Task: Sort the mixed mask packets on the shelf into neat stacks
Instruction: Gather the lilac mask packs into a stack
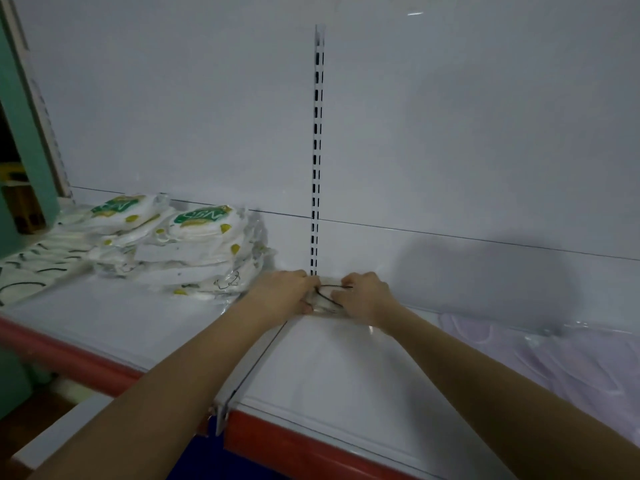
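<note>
So both hands are way at the back of the white metal shelf, right at the foot of the slotted white upright rail on the back panel. Between them sits a small clear plastic packet of white masks with thin black ear loops, lying on the shelf just about where the two shelf sections meet. The left hand has its fingers curled round the packet's left end, thumb tucked low at the front, and the right hand pinches the right end with its fingers bent down over the top. So the packet is squeezed in from both sides, with only its middle strip showing between the knuckles.

Off to the left, close to the left hand, is a slumped pile of white mask packets with green and yellow labels, leaning and overlapping, not square at all. Further left there are flat white packets with black loops spread along the shelf. On the right, well apart from the hands, some pale lilac masks in clear wrap lie flat near the front edge. The shelf's red front strip runs along the bottom.
</note>
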`<state>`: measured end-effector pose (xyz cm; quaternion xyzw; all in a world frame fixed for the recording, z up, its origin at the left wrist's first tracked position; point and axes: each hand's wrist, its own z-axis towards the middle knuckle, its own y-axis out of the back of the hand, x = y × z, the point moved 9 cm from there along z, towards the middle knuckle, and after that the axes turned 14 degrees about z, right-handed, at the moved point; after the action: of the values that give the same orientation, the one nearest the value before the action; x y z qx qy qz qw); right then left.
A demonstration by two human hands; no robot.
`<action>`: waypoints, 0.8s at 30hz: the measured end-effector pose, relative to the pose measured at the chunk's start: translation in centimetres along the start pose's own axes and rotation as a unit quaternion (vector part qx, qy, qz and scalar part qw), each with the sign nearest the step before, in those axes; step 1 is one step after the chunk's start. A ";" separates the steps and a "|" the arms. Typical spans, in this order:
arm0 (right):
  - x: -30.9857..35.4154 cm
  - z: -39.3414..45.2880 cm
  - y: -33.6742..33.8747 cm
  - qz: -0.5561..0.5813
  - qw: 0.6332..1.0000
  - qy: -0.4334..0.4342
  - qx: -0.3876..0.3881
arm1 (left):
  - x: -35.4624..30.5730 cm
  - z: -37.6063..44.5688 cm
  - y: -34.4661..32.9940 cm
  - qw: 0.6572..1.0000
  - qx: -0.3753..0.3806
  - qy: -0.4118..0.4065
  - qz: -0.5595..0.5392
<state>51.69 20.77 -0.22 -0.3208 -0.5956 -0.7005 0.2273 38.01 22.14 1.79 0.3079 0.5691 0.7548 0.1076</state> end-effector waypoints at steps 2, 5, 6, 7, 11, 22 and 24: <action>0.1 -0.7 1.3 -0.008 1.000 0.013 -0.020 | 0.1 -0.2 0.0 0.999 0.015 -0.009 -0.026; 0.5 -2.1 4.3 -0.017 0.997 0.031 -0.068 | -0.1 -0.9 1.1 0.999 0.017 -0.009 -0.032; 0.7 -2.6 5.4 -0.010 0.996 0.033 -0.083 | -0.3 -1.2 1.7 0.999 0.010 -0.006 -0.036; 0.9 -3.0 6.3 -0.001 0.995 0.036 -0.095 | -0.6 -1.4 2.4 0.999 -0.002 -0.007 -0.048; 1.3 -6.1 9.7 0.063 0.990 0.023 -0.125 | -2.4 -2.8 5.7 0.989 -0.058 -0.010 -0.133; -2.4 -20.0 18.5 0.023 0.978 -0.050 -0.200 | -13.3 -5.7 9.2 0.875 -0.039 -0.026 -0.482; -4.2 -21.8 19.1 0.009 0.978 -0.074 -0.193 | -15.5 -5.3 8.4 0.870 0.001 -0.024 -0.492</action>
<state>64.05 -4.40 8.07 -0.4150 -0.4619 -0.7743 0.1223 48.66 7.24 3.42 0.0061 0.6453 0.5956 0.4784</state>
